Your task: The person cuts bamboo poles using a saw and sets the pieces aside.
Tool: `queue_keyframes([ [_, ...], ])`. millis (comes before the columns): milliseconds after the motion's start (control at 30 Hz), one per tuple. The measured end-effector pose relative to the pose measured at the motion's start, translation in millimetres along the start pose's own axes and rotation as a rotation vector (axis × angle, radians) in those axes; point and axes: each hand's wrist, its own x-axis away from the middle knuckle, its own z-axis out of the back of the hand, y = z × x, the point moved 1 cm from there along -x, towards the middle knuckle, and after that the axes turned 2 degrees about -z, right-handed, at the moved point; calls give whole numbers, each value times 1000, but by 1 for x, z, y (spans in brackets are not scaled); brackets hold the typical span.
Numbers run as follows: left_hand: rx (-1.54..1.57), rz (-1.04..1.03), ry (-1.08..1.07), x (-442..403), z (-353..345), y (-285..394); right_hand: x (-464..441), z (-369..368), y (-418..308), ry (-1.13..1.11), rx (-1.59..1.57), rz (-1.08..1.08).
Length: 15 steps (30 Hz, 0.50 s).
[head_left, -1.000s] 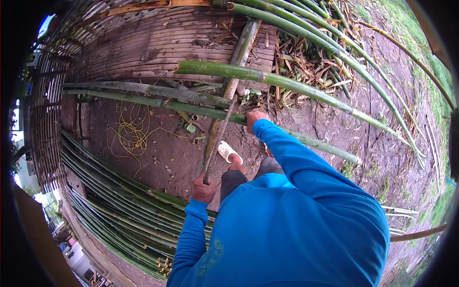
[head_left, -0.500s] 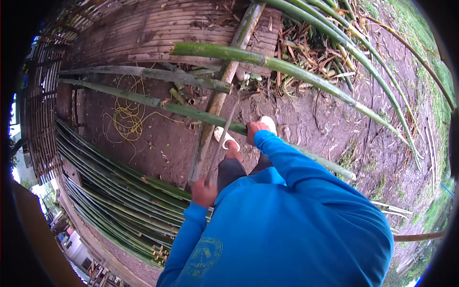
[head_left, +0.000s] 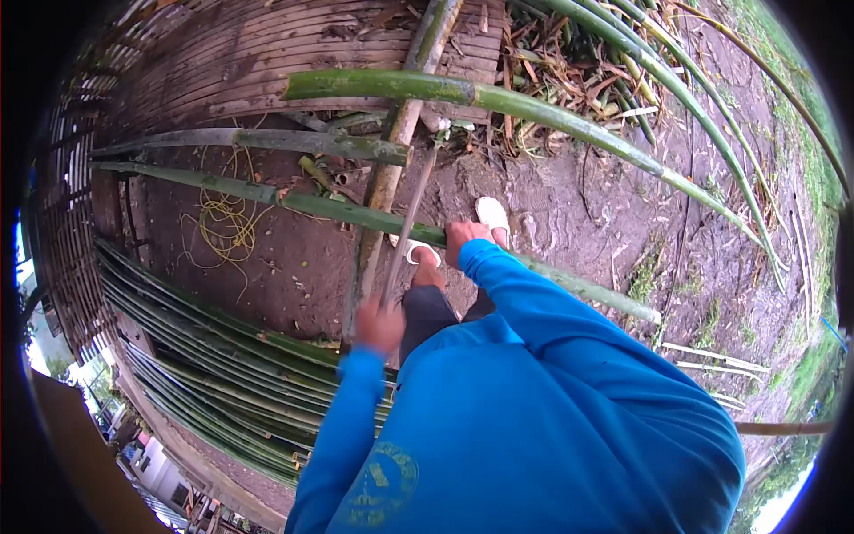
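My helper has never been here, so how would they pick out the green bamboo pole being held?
Start at the brown slatted platform at the top left. Below it, past a greyish bamboo pole, a long green bamboo pole slants down to the right. Unlike its neighbours, it is the one that the person's right hand grips.

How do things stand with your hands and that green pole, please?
Left hand gripping long tool. Right hand holding green pole. Tool crosses over pole. Slanted beam under pole, possible obstruction.
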Motion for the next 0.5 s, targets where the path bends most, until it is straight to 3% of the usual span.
queue_keyframes([
  [133,-34,-69,21,-8,-6,-3,8,5,-5,-41,17,-39],
  [200,-60,-6,25,53,30,-3,5,16,-4,-54,18,-24],
  [267,-61,161,-176,92,73,19,12,15,-8,-89,5,-23],
  [300,-68,154,-154,91,73,20,12,16,-8,-86,5,-19],
  [367,-80,132,-120,80,66,18,8,15,-6,-74,4,-23],
  [400,71,-86,71,54,38,2,6,19,-7,-74,-6,-30],
  [433,-86,-89,78,18,1,-28,8,22,-11,-80,-18,-36],
  [500,20,-102,-45,-35,-14,5,18,28,-11,-84,-27,-57],
])
